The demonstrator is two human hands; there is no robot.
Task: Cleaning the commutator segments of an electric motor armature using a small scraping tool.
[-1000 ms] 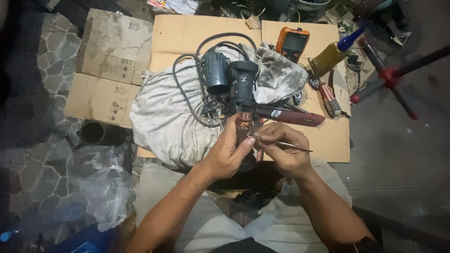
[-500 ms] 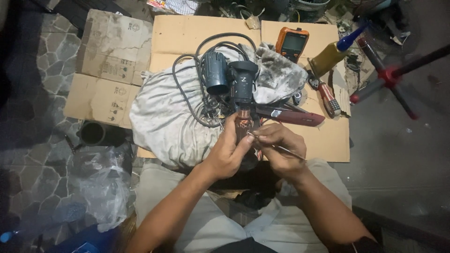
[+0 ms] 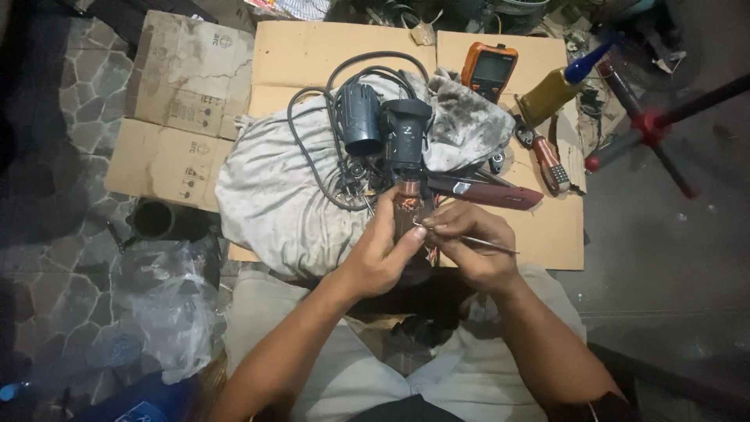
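The left hand is still gripping the copper-wound armature over the grey cloth — the right hand, fingers pinched shut on a thin metal pick, is moving its tip closer against the windings, so probing is continuing

A floor-level repair workshop: flattened cardboard, a greasy rag, a multimeter, screwdrivers, motor parts.

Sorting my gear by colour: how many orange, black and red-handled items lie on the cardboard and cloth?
Orange: 1, the multimeter
Black: 2, the motor housing and the round cap
Red-handled: 2, the pliers and the long tool
Total: 5
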